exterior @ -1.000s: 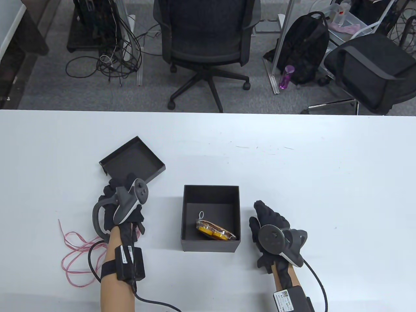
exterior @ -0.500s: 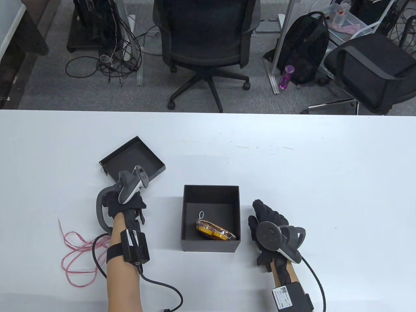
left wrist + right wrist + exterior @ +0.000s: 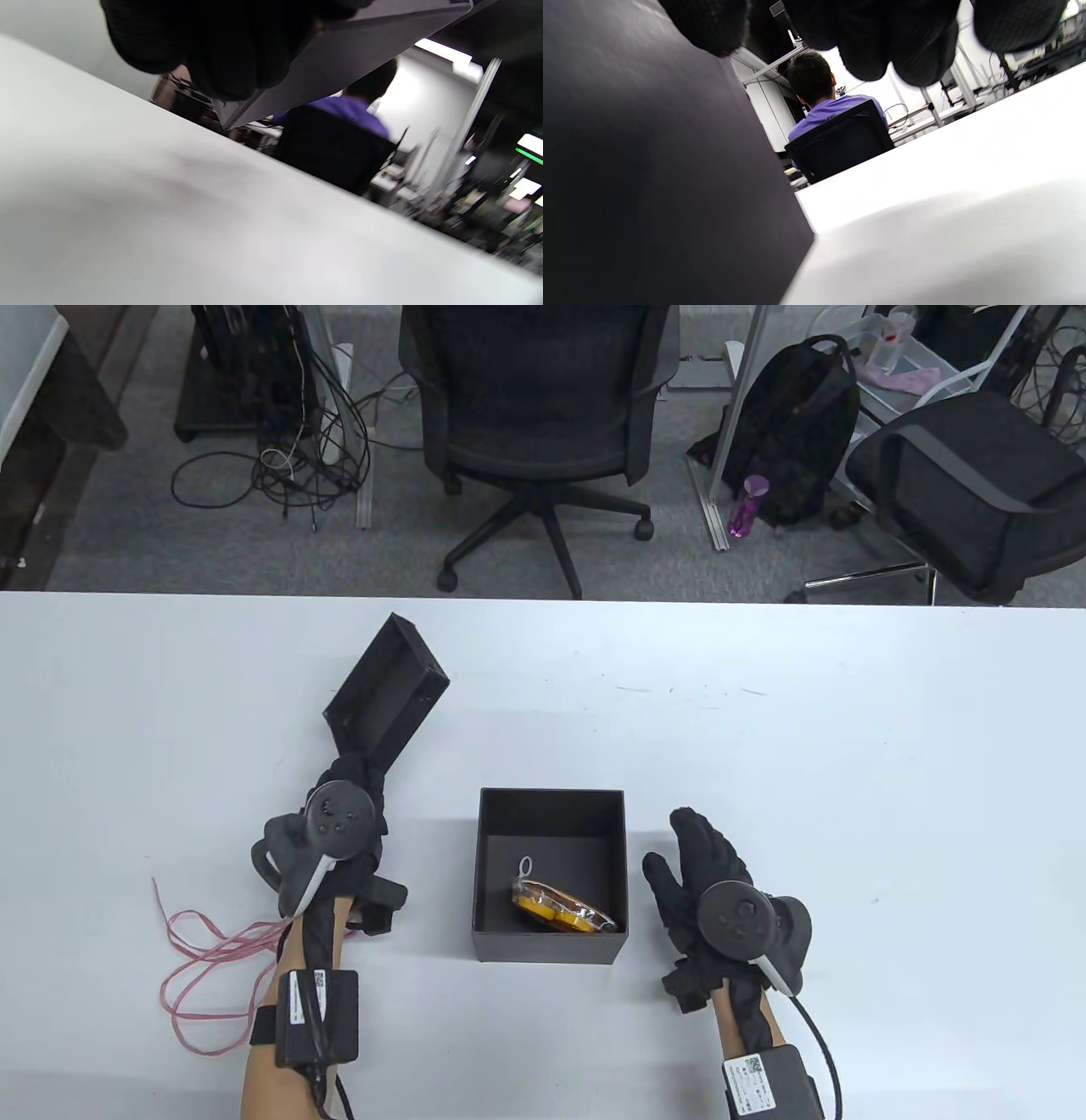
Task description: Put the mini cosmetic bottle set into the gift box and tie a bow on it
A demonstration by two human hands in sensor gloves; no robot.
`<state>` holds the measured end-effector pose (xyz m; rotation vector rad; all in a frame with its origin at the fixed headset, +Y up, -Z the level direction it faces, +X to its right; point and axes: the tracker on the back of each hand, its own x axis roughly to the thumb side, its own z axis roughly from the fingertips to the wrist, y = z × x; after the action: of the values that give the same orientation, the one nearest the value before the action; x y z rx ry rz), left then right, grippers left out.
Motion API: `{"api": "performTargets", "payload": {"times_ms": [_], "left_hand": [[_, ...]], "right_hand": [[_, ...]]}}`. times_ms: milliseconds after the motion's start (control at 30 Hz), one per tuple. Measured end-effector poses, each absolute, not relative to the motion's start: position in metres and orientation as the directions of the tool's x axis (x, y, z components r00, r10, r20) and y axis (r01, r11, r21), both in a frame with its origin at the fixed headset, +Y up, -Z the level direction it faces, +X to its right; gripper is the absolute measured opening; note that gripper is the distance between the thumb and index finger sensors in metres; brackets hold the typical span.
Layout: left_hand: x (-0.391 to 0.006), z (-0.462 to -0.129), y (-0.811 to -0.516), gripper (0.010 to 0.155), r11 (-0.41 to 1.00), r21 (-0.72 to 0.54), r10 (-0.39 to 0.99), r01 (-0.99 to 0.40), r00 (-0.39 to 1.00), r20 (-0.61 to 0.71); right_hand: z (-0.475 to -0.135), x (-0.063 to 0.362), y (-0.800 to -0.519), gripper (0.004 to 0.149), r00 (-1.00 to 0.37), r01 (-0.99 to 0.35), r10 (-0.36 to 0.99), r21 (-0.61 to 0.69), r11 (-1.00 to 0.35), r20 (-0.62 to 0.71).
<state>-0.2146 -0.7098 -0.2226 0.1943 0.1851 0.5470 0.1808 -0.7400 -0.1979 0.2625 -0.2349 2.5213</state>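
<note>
The black gift box (image 3: 492,882) stands open near the table's front, and the clear pouch of yellow mini bottles (image 3: 558,906) lies in its right front corner. My left hand (image 3: 356,776) grips the near edge of the black box lid (image 3: 386,695) and holds it raised and tilted above the table. In the left wrist view the lid's grey face (image 3: 339,59) slants under my fingers (image 3: 220,46). My right hand (image 3: 691,861) lies open just right of the box, fingers straight. The box wall (image 3: 649,169) fills the left of the right wrist view.
A pink string (image 3: 199,959) lies in loops on the table at the left front, beside my left forearm. Past the table's far edge stand office chairs (image 3: 539,407), a backpack (image 3: 793,432) and cables. A person in a purple shirt (image 3: 823,114) sits far off.
My left hand closed on the lid's near edge and lifted it off the table, tipping it up and to the right. My right hand moved slightly forward beside the box.
</note>
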Motion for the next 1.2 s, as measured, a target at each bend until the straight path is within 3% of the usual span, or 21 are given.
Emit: {"api": "performTargets", "payload": {"times_ms": [133,233,333,533,733,967,1100,1200], "left_hand": [[-0.205,-0.196,-0.698,0.060,0.602,0.238,0.778,-0.762,0.627,0.041],[-0.196,-0.180,-0.690,0.052,0.549,0.279,0.794,-0.788,0.595,0.121],[-0.181,-0.165,-0.680,0.048,0.529,0.243,0.796,-0.813,0.575,0.190],[-0.159,-0.145,-0.674,0.045,0.351,0.047,0.898,-0.935,0.350,0.266],[-0.147,-0.139,-0.674,0.045,0.200,-0.169,0.959,-0.965,0.157,0.235],[-0.143,-0.139,-0.679,0.049,0.193,-0.322,0.975,-0.927,0.146,0.166],[-0.144,-0.136,-0.675,0.052,0.166,-0.316,0.980,-0.934,0.122,0.154],[-0.143,-0.131,-0.670,0.069,0.257,-0.236,0.952,-0.937,0.202,0.231]], "right_hand": [[-0.195,0.182,-0.729,0.085,-0.704,-0.692,0.655,-0.058,-0.720,0.273],[-0.192,0.182,-0.719,0.093,-0.642,-0.745,0.703,-0.033,-0.666,0.307],[-0.187,0.181,-0.709,0.098,-0.601,-0.771,0.719,-0.017,-0.636,0.349],[-0.176,0.173,-0.686,0.102,-0.538,-0.796,0.716,0.012,-0.605,0.446],[-0.164,0.157,-0.669,0.101,-0.473,-0.808,0.712,0.065,-0.585,0.519],[-0.156,0.143,-0.665,0.101,-0.313,-0.864,0.779,0.176,-0.471,0.544],[-0.155,0.137,-0.666,0.090,-0.276,-0.884,0.800,0.186,-0.429,0.533],[-0.154,0.136,-0.667,0.083,-0.256,-0.902,0.819,0.178,-0.394,0.514]]}}
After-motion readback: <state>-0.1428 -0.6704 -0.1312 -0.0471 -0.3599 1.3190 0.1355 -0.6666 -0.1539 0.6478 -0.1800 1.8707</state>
